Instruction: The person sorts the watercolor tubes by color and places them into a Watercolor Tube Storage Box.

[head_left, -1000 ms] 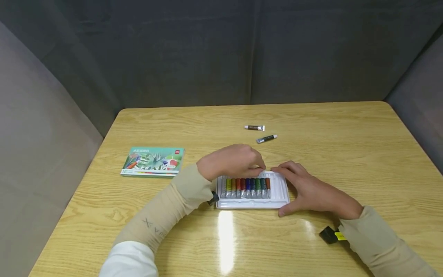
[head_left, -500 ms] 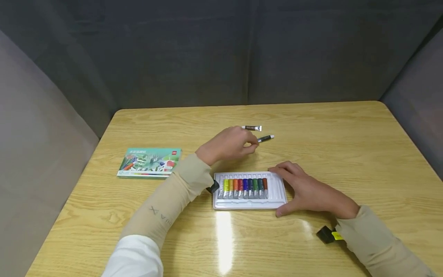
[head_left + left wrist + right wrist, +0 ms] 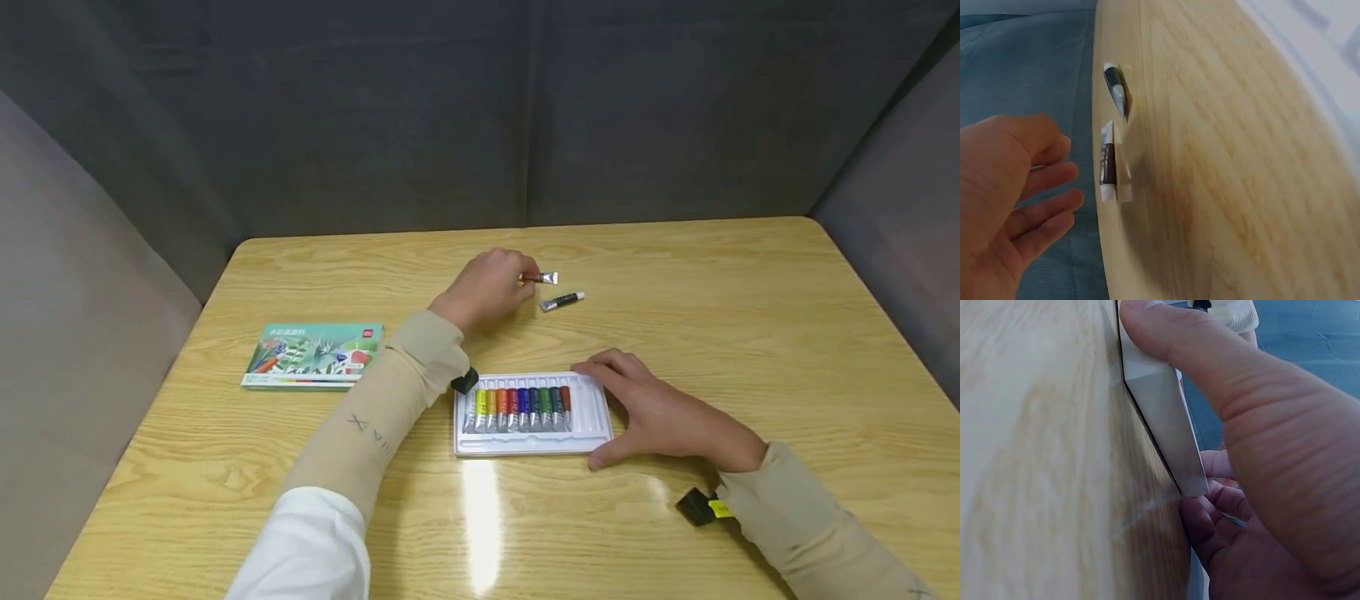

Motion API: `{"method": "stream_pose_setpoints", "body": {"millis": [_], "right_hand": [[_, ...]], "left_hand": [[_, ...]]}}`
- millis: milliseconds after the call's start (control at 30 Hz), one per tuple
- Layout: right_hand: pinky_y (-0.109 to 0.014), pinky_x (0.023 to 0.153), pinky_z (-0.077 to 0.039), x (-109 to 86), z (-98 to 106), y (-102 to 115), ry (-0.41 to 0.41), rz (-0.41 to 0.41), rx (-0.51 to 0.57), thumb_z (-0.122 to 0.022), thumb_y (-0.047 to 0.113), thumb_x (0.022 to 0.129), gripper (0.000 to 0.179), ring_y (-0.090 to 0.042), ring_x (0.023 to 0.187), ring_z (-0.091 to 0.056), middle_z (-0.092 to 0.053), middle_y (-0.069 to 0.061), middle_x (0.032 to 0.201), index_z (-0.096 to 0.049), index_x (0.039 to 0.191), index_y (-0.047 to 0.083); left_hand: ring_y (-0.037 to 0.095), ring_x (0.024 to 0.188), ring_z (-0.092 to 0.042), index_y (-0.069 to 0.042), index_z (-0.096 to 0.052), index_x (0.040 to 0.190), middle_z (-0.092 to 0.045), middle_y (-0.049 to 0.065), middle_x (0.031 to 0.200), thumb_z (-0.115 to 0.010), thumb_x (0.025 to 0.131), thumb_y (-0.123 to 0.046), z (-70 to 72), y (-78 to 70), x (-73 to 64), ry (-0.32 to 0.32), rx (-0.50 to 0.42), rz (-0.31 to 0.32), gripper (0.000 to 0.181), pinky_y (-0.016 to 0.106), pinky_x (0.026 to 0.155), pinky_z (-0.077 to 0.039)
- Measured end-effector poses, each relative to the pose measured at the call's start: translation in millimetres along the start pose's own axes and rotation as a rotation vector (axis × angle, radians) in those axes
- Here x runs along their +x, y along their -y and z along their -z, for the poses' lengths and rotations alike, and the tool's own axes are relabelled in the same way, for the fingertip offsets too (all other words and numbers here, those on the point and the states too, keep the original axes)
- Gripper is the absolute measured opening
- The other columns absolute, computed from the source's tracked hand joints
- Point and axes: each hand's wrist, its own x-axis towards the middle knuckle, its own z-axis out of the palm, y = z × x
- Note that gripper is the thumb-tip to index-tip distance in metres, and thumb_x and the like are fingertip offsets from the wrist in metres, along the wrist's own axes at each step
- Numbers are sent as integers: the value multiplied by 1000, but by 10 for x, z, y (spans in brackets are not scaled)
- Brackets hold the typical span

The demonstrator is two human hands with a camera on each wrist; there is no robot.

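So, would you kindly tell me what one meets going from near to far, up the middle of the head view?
White rectangular plastic tray → small black-labelled paint tube with a white cap → small brown-labelled paint tube with a silver end → dark grey fabric curtain.

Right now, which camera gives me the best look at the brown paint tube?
The left wrist view: the brown paint tube lies there unobstructed, white cap to silver end. In the head view, the left hand covers its cap end, leaving mostly the silver end showing. The right wrist view doesn't show it.
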Motion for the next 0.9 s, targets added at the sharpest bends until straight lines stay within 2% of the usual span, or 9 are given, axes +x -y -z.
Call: {"method": "stream_pose_setpoints", "body": {"millis": [100, 200, 333, 467, 633, 900], "right_hand": [[-54, 111, -47, -11, 11, 9, -5, 5, 3, -86, 76, 61, 122, -27, 138, -43, -40, -5, 150, -40, 157, 17], [-54, 110, -48, -20, 14, 17, -9, 10, 2, -86, 75, 61, 121, -27, 136, -44, -41, -5, 149, -40, 156, 16], [-54, 110, -47, -27, 5, 25, -11, 7, 3, -86, 75, 62, 120, -28, 136, -44, -41, -6, 148, -41, 156, 15], [-55, 111, -47, -36, 4, 29, -13, 2, 1, -86, 75, 61, 121, -29, 137, -44, -41, -7, 149, -41, 155, 14], [-55, 112, -47, -46, 5, 27, -8, -8, 1, -86, 75, 61, 122, -29, 138, -43, -40, -7, 150, -40, 156, 15], [-54, 111, -47, -24, -6, 44, 11, -13, 6, -86, 75, 61, 122, -29, 139, -42, -38, -7, 152, -39, 157, 16]], "left_hand": [[20, 109, -70, -10, -70, 133, -73, 7, 131, -61, 101, -17, -35, 44, 77, -24, 68, -16, 33, 36, 98, -57], [20, 115, -69, -10, -67, 136, -71, 7, 134, -63, 100, -16, -68, 86, 131, -24, 119, -21, 37, 36, 102, -56], [18, 103, -68, -10, -71, 128, -74, 6, 124, -64, 100, -15, -110, 121, 170, 16, 111, -54, 30, 35, 97, -56], [16, 86, -61, -10, -76, 116, -76, 4, 109, -60, 103, -17, -137, 125, 184, 55, 96, -88, 22, 34, 87, -55], [15, 82, -57, -10, -76, 112, -76, 3, 105, -58, 105, -20, -136, 116, 189, 74, 90, -100, 22, 32, 83, -52], [15, 82, -56, -11, -75, 108, -74, 2, 99, -69, 100, -26, -115, 126, 164, 109, 101, -80, 18, 31, 80, -49]]}}
